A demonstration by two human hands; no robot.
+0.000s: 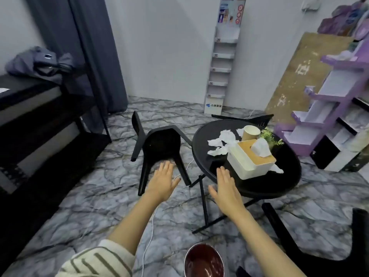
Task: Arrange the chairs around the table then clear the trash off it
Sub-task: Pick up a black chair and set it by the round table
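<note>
A round black table (283,176) carries crumpled white tissues (221,142), a paper cup (250,132), a white tissue box with a wooden lid (249,162) and a small green plant (269,136). A black chair (161,144) lies tipped over on the floor left of the table. Another black chair (257,118) shows behind the table, and part of a third (319,250) is at the lower right. My left hand (162,180) reaches forward with straight fingers near the fallen chair's legs. My right hand (226,186) is stretched out flat by the table's near edge. Both hold nothing.
A metal bin with a dark red inside (204,260) stands at the bottom. A white cable (148,236) runs across the marble floor. A dark rack (40,120) lines the left, purple shelves (329,108) the right, a white display stand (219,72) the back wall.
</note>
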